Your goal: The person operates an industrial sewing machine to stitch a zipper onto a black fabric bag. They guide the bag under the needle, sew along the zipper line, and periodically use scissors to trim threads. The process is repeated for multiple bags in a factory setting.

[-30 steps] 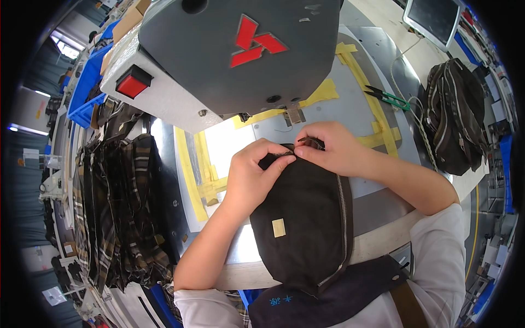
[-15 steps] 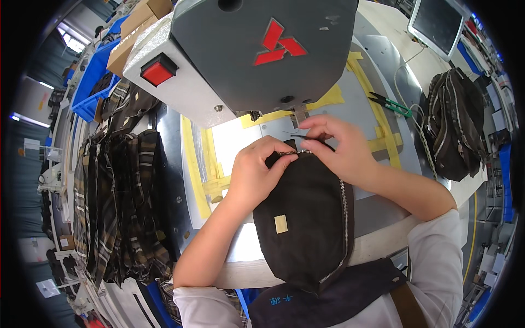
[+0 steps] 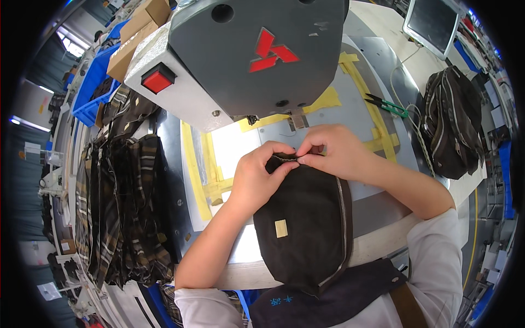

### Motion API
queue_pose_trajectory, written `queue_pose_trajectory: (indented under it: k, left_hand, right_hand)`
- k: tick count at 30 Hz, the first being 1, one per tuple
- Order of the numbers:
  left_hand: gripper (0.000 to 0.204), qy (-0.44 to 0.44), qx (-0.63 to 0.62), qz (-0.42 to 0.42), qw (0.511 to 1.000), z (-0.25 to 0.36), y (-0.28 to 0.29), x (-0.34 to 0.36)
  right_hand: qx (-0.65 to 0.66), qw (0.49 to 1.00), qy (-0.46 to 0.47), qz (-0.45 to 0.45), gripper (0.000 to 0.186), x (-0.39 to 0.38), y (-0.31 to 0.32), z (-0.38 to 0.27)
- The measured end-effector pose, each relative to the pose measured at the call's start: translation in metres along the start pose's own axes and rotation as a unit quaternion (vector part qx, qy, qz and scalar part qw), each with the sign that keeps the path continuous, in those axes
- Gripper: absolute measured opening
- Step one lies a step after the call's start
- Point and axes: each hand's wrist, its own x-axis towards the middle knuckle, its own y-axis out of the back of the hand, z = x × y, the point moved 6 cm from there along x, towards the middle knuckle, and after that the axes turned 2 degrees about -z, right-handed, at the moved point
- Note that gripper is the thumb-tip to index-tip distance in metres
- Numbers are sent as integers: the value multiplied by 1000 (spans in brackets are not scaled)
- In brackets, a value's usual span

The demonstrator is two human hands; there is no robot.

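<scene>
A dark brown fabric pouch [image 3: 306, 224] lies in front of me, over the near edge of the sewing machine table. A silver zipper runs down its right side, and a small pale yellow tag [image 3: 281, 228] sits on its face. My left hand [image 3: 261, 174] pinches the pouch's far edge between thumb and fingers. Right beside it, my right hand [image 3: 334, 154] pinches the same edge, fingertips close to the left ones. Between them the raw fabric edge stands up in a fold. Just beyond my hands is the grey sewing machine head [image 3: 262, 54].
Yellow tape strips [image 3: 205, 164] frame the machine bed. Green-handled thread snips [image 3: 387, 105] lie at the right, near a stack of dark zippered pouches [image 3: 453, 123] and a cord. Plaid and dark fabric pieces [image 3: 123, 208] pile at the left, below a blue bin [image 3: 93, 98]. A screen [image 3: 432, 24] stands far right.
My right hand has come down and in toward the left hand. The dark strip or loop it held up at the pouch's far edge no longer shows. The view has shifted slightly.
</scene>
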Motion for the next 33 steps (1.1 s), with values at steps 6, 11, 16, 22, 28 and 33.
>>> queue_pose_trajectory:
  k: [6,11,16,22,28,33]
  left_hand:
    - [14,9,8,-14,1000,-6,2,-1]
    - [12,13,-4,-7,1000,-4,3,0]
    - [12,39,-14,-9,999,-8,2,0]
    - [12,-4,-20,-27,999,0,-1,0]
    - [12,-13,0,-16,1000,1,-1,-2]
    - [13,58,-17,-30,998,-5,0,-1]
  right_hand:
    - [129,990,-55,8,18,-6,-3,5]
    - [95,990,-107,-19,14,-12,-1,10]
    - [-47,999,-5,-14,17,-6,0,1]
    - [215,969,-115,-36,19,0,-5,24]
    - [147,984,-97,-38,16,6,-8,22]
    - [62,996,-63,-20,12,-1,-4,7]
